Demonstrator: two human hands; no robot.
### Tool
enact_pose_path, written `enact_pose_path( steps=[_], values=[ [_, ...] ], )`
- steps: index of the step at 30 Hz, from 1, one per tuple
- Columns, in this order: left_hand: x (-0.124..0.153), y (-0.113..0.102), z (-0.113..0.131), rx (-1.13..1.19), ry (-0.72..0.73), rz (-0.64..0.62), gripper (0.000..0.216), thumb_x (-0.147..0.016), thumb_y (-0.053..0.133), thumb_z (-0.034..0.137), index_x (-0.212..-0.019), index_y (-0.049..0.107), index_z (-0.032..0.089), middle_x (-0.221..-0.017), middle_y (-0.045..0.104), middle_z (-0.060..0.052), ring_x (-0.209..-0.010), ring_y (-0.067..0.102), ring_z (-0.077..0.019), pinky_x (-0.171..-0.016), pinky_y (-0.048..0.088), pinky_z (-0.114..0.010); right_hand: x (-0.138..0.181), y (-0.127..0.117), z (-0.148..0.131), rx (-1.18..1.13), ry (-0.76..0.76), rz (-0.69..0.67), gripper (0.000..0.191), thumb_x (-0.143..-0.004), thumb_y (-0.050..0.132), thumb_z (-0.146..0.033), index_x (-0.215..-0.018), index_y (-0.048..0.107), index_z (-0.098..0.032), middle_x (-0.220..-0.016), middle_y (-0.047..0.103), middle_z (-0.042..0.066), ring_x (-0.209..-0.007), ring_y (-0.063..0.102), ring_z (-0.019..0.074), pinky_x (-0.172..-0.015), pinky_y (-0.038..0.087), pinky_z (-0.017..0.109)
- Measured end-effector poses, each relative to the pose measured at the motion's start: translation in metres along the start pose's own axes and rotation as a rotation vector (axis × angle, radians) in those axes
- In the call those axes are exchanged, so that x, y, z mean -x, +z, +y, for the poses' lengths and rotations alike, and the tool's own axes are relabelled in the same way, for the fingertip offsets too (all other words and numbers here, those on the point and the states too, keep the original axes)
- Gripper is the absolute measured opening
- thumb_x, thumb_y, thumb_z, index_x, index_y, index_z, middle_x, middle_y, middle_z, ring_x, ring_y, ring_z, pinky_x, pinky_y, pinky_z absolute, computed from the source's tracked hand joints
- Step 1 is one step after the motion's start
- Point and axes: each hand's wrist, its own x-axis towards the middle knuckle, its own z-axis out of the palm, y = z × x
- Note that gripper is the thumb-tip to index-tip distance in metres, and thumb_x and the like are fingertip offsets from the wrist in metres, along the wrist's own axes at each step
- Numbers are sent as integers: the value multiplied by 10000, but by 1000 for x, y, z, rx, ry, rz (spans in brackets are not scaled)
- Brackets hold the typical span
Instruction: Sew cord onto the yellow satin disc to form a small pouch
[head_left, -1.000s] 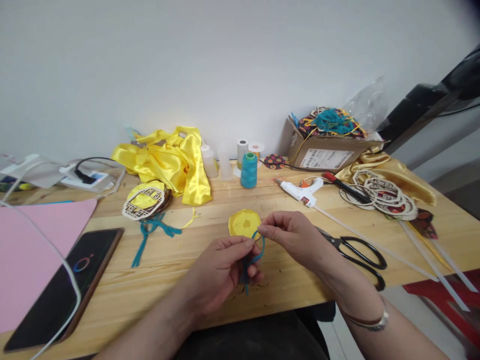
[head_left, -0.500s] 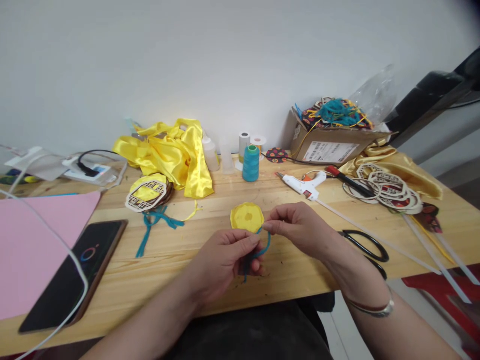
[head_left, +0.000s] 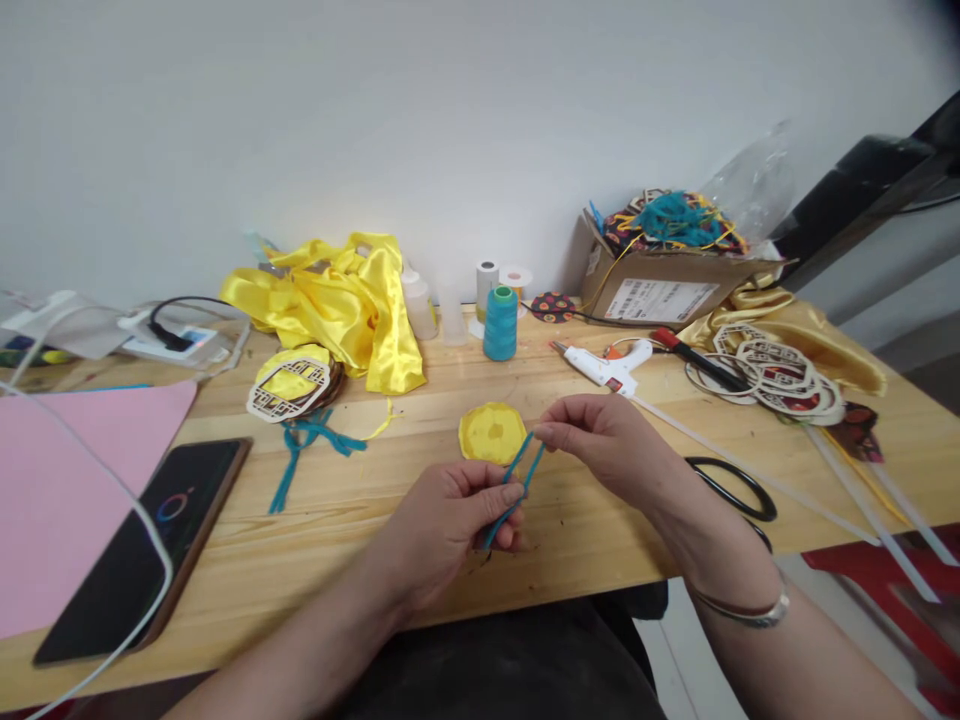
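My left hand (head_left: 450,525) is closed, pinching the lower end of a short loop of teal cord (head_left: 517,478). My right hand (head_left: 607,445) pinches the upper end of the same cord and holds it stretched between the two hands. Both hands hover just above the wooden table (head_left: 330,540) near its front edge. A round yellow fabric-covered disc (head_left: 491,432) lies on the table right behind the cord. More teal cord (head_left: 304,450) lies loose to the left.
Black scissors (head_left: 731,490) lie right of my right hand. A white glue gun (head_left: 607,365), a teal thread spool (head_left: 500,322), yellow satin cloth (head_left: 337,305), cutout wooden rings (head_left: 780,378), a cardboard box (head_left: 660,290), a phone (head_left: 142,545) and pink paper (head_left: 67,480) surround the work spot.
My right hand has drawn the teal cord up and to the right, so the slack loop is now pulled straight and taut. My left hand stays in place, still pinching.
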Motion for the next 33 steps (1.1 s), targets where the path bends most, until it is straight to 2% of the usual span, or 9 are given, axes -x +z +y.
enact_pose_path(
  steps=[6, 10, 14, 17, 19, 21, 25, 28, 33],
  values=[
    [0, 2, -2, -148, 76, 105, 163, -753, 623, 262, -818, 717, 145, -489, 537, 37, -448, 449, -93, -518, 393, -222, 3, 4, -1, 6, -42, 41, 170, -748, 586, -284, -643, 613, -152, -577, 553, -22, -551, 450, 99, -532, 358, 231],
    [3, 1, -1, -334, 105, 89, 216, -800, 568, 298, -872, 731, 178, -516, 571, 21, -498, 489, -119, -526, 387, -222, 10, 7, -5, 17, -192, 94, 124, -777, 578, -231, -675, 609, -168, -629, 588, -17, -614, 507, 111, -579, 401, 234],
    [13, -10, 13, -557, 250, 67, 222, -796, 584, 261, -973, 715, 233, -853, 698, -28, -832, 585, -198, -763, 417, -248, 22, 3, -15, 99, -404, 125, 108, -789, 595, -170, -689, 633, -176, -690, 593, -8, -685, 544, 115, -650, 426, 247],
    [22, -17, 28, -502, 523, 401, 235, -798, 584, 223, -1001, 702, 240, -1100, 653, -17, -1097, 495, -206, -954, 302, -211, 29, 1, -24, 122, -493, 117, 74, -778, 625, -165, -724, 665, -196, -769, 581, 2, -750, 550, 123, -684, 439, 260],
    [27, -15, 35, -412, 680, 520, 219, -803, 578, 219, -984, 701, 231, -1170, 614, -9, -1187, 422, -207, -1009, 236, -204, 33, 1, -29, 135, -527, 123, 68, -763, 643, -154, -742, 679, -208, -802, 559, 5, -773, 540, 125, -688, 442, 264],
    [28, -9, 35, -258, 714, 424, 166, -790, 598, 244, -917, 704, 230, -1179, 613, -18, -1184, 436, -229, -1008, 271, -249, 34, 4, -31, 142, -544, 135, 83, -755, 647, -140, -742, 684, -212, -796, 537, 3, -771, 530, 124, -676, 445, 265],
    [19, 4, 20, -3, 489, 96, 197, -808, 570, 331, -752, 692, 187, -1133, 633, -74, -1128, 479, -269, -943, 351, -321, 31, 10, -32, 133, -527, 147, 101, -757, 642, -139, -728, 686, -225, -803, 520, 1, -786, 521, 128, -691, 454, 275],
    [11, 6, 10, 80, 447, 7, 244, -832, 542, 329, -705, 684, 177, -991, 669, -66, -1027, 530, -230, -892, 374, -299, 28, 12, -29, 98, -496, 145, 114, -752, 649, -130, -712, 696, -225, -803, 509, -1, -790, 519, 120, -713, 451, 267],
    [8, 7, 7, 223, 331, -57, 233, -793, 600, 329, -679, 686, 145, -644, 599, -15, -607, 542, -131, -627, 433, -264, 23, 15, -25, 51, -437, 138, 103, -724, 671, -105, -685, 701, -195, -796, 513, 6, -801, 523, 119, -723, 443, 248]
  ],
)
